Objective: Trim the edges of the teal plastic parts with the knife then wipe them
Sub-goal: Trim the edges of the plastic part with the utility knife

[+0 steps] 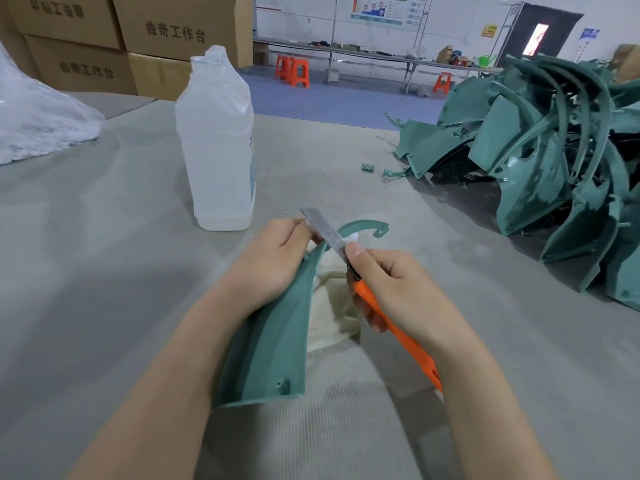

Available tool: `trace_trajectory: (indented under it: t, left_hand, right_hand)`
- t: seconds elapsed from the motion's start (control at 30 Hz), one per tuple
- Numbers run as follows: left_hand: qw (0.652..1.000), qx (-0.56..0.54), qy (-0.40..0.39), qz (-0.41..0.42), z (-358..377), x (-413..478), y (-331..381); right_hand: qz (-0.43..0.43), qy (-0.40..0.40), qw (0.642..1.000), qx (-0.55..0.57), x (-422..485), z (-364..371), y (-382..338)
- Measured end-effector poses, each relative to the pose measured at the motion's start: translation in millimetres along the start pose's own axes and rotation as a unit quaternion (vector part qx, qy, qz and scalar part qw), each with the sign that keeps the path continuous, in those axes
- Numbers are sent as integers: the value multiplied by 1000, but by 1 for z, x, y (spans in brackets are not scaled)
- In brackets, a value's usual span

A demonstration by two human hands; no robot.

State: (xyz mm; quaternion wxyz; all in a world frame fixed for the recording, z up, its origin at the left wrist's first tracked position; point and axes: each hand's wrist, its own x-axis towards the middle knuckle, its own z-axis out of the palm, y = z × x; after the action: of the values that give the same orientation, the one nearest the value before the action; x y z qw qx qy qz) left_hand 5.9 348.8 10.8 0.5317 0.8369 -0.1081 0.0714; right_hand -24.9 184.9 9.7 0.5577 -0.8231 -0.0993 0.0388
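A teal plastic part (273,341) with a curved hook end stands tilted in front of me. My left hand (273,258) grips its upper left edge. My right hand (391,289) holds an orange-handled utility knife (398,337), thumb pressed near the blade. The long grey blade lies across the part's narrow neck, close to my left fingers. A cream cloth (332,306) lies under the part, between my hands.
A translucent plastic bottle (216,143) stands on the grey table (104,254) just beyond my left hand. A big heap of teal parts (540,161) fills the right side. Small teal offcuts (367,167) lie near it. A clear plastic bag (38,123) sits far left.
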Motion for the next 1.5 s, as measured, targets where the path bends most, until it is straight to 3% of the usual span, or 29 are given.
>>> trace_trajectory:
  t: [0.1, 0.5, 0.67, 0.77, 0.93, 1.5]
  left_hand:
    - [1000, -5, -4, 3, 0, 0, 0]
    - [1000, -6, 21, -10, 1, 4, -10]
    - [991, 124, 34, 47, -4, 1, -2]
    - [974, 192, 70, 99, -13, -1, -3]
    - [967, 219, 50, 120, -16, -4, -3]
    - [987, 134, 38, 85, -17, 2, -9]
  right_hand:
    - [-2, 12, 1000, -3, 1, 1, 0]
    - [-12, -62, 998, -15, -4, 3, -4]
    - [-5, 13, 1000, -24, -3, -14, -2]
    - [16, 13, 998, -62, -5, -25, 3]
    - [32, -12, 994, -100, -3, -27, 8]
    - [-8, -101, 991, -92, -6, -20, 5]
